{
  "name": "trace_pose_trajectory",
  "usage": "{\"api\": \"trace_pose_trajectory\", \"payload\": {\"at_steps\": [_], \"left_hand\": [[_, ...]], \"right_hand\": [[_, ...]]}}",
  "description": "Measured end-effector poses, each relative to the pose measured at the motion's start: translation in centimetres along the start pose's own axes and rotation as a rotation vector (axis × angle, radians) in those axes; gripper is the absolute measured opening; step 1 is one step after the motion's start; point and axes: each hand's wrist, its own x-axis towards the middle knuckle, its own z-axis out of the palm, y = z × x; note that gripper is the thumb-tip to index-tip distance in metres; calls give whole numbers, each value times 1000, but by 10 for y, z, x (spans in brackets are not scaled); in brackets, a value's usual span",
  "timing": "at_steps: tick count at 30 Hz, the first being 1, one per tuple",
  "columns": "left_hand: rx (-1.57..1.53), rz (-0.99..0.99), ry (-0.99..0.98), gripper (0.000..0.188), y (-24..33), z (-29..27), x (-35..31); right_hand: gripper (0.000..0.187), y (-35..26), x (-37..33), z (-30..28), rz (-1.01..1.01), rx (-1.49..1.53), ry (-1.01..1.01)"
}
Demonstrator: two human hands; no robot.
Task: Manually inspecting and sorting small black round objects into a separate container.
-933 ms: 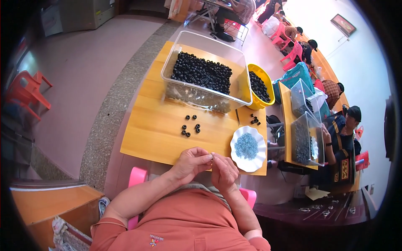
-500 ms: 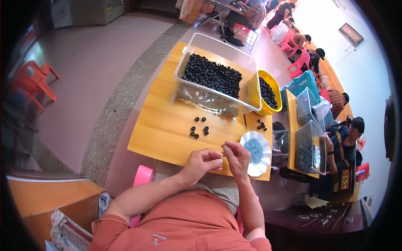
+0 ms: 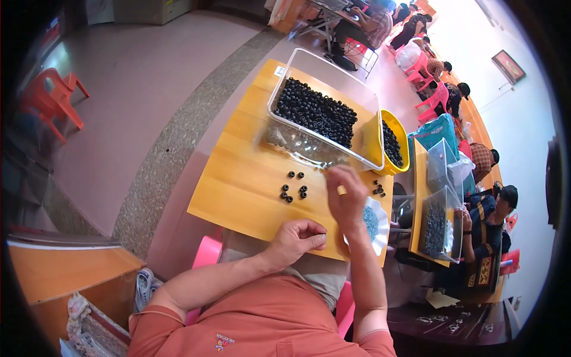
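My left hand (image 3: 297, 243) is over the table's near edge, thumb and forefinger pinched together. What they hold, if anything, is too small to make out. Farther forward, my right hand (image 3: 347, 196) is above the table between the clear bin and the white scalloped plate (image 3: 380, 235) of small blue pieces (image 3: 370, 223); its fingertips are blurred and partly hidden. Several black ring-shaped parts (image 3: 285, 195) lie on the wood to the left of my right hand. A few smaller black parts (image 3: 379, 189) are to its right.
At the table's (image 3: 232, 184) far side stands a clear bin (image 3: 321, 156) of black rings, with a yellow tub (image 3: 402, 160) of more beside it. A neighbouring table with clear boxes (image 3: 437, 232) and a seated person (image 3: 485, 226) is to the right. A red chair (image 3: 53, 101) stands left.
My right hand has parted from my left and moved forward toward the bin. My left hand stays pinched near the edge. The whole view has shifted slightly.
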Motion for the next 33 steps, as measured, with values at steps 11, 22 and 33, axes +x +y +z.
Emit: {"api": "trace_pose_trajectory", "payload": {"at_steps": [11,22,33], "left_hand": [[58,-54,-5,14,1,-2,2],[67,-109,-8,16,10,-6,-1],[18,-173,-24,18,11,-9,-1]], "right_hand": [[20,112,124,-15,119,-122,-949],[56,133,138,59,-374,-398,-1040],[75,152,134,129,-7,-429,-708]]}}
